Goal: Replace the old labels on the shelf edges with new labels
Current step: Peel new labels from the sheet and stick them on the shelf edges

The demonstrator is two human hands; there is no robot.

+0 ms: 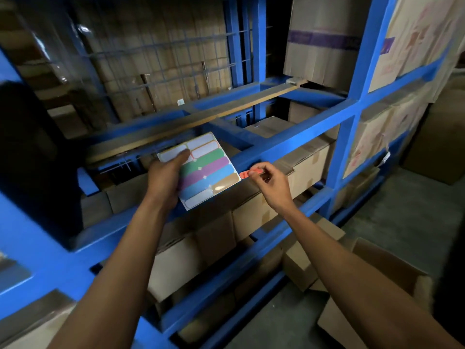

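Observation:
My left hand [166, 177] grips a sheet of coloured labels [203, 170], thumb pressed on its upper left corner; the sheet shows green, purple, blue and brown strips plus white blanks. Just right of the sheet, my right hand [270, 181] pinches an orange-red label [245, 174] between thumb and fingertips. The label lies along the front edge of a blue shelf beam [297, 149]. Whether it is stuck to the beam or lifted off I cannot tell; part of it is hidden under my fingers.
A blue steel rack [352, 96] fills the view, its levels packed with cardboard boxes [312, 162]. A wooden slat [226, 114] crosses the upper level. Open and loose cartons [372, 293] sit on the grey concrete floor at the lower right.

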